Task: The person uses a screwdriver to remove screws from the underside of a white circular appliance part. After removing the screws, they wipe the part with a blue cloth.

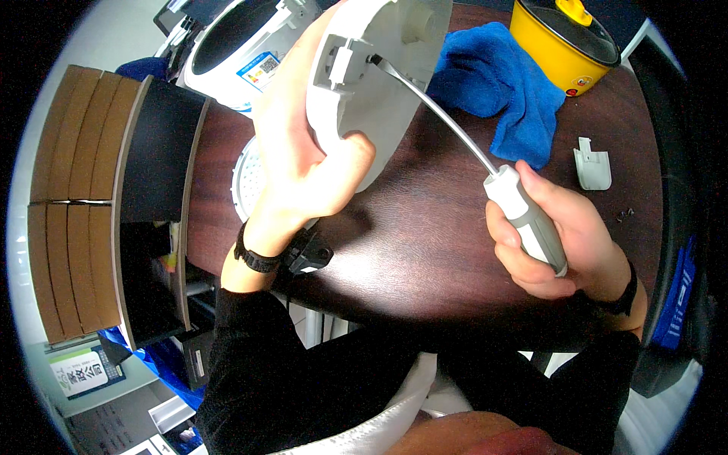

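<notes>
My left hand (318, 171) grips a white round appliance lid (387, 98) by its edge and holds it tilted up above the table. My right hand (561, 235) is wrapped round the grey and white handle of a screwdriver (523, 216). Its metal shaft reaches up and left to the lid, where the tip meets a small dark spot beside the hinge part. Whether the tip sits in a screw I cannot tell. On the table to the right lie a small white plastic cover (593, 167) and several small dark screws (624, 215).
A white cooker body (235, 64) with a label stands at the back left. Partly behind my left wrist lies a white perforated piece (246, 182). A blue cloth (485, 83) and a yellow pot (557, 45) are at the back right. Brown boxes (80, 205) stand left of the table.
</notes>
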A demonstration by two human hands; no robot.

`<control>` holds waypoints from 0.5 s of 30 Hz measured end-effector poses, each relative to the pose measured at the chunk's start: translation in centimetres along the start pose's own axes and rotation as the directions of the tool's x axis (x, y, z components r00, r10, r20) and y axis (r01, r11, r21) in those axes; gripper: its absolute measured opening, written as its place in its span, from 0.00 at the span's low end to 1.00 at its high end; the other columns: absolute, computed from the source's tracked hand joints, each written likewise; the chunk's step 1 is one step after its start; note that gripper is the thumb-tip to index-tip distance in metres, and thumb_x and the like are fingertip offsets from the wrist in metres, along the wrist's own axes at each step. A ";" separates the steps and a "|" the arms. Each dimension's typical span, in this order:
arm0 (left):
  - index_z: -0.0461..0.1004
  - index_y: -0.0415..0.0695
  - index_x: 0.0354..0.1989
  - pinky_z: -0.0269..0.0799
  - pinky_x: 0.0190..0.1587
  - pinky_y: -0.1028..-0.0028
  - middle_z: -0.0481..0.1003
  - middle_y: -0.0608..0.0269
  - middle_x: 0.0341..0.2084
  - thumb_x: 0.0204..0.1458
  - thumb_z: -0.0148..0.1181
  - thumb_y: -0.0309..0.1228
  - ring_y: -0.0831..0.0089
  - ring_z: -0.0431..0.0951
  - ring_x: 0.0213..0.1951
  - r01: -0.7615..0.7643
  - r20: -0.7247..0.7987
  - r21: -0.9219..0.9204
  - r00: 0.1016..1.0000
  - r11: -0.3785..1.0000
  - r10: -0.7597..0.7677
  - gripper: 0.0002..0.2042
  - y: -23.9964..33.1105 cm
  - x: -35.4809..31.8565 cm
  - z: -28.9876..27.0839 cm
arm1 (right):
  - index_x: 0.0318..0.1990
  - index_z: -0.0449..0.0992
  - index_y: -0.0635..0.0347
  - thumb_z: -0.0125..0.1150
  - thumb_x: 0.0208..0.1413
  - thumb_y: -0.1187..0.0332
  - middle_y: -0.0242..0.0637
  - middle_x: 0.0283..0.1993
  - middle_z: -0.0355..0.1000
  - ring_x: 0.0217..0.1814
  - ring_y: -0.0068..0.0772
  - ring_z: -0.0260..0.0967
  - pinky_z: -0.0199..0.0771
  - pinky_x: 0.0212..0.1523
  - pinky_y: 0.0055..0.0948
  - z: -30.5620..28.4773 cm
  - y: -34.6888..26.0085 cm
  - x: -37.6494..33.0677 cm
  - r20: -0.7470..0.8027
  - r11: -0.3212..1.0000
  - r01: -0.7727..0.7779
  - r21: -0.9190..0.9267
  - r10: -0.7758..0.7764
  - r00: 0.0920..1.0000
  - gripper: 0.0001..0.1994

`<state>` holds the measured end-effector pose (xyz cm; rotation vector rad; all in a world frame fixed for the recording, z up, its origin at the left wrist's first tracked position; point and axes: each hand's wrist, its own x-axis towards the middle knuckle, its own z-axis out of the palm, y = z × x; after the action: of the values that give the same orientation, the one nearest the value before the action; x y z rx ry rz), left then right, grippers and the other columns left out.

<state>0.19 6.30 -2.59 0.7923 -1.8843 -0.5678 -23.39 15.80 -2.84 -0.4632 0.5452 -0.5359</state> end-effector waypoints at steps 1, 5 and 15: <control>0.63 0.32 0.47 0.63 0.43 0.77 0.70 0.60 0.36 0.31 0.56 0.32 0.75 0.68 0.37 0.026 -0.017 -0.004 0.999 1.000 -0.026 0.29 -0.1 -0.2 -0.1 | 0.27 0.60 0.61 0.20 0.59 0.46 0.35 0.09 0.55 0.02 0.22 0.44 0.43 0.01 0.19 -0.1 0.0 0.0 -0.045 0.995 0.024 -0.092 -0.028 0.999 0.28; 0.64 0.34 0.47 0.63 0.42 0.76 0.69 0.60 0.37 0.30 0.56 0.32 0.73 0.68 0.38 -0.008 -0.041 -0.100 0.999 0.995 0.004 0.30 0.7 -0.1 -0.2 | 0.26 0.63 0.60 0.28 0.60 0.48 0.31 0.10 0.57 0.05 0.18 0.48 0.46 0.06 0.16 -0.1 -0.5 -0.3 -0.208 0.862 0.058 -0.504 -0.187 0.960 0.25; 0.62 0.31 0.50 0.63 0.44 0.74 0.71 0.55 0.37 0.34 0.49 0.30 0.70 0.70 0.39 0.095 0.153 -0.170 0.986 0.981 -0.068 0.29 1.6 1.0 -1.0 | 0.30 0.68 0.61 0.54 0.52 0.60 0.46 0.20 0.64 0.23 0.43 0.68 0.61 0.23 0.32 0.0 -1.5 -0.8 0.109 -0.311 -0.323 -0.894 -0.850 0.516 0.12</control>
<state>0.29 6.60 -0.46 0.7301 -1.9092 -0.8529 -24.51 15.15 -1.79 -2.3022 1.8154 -0.8342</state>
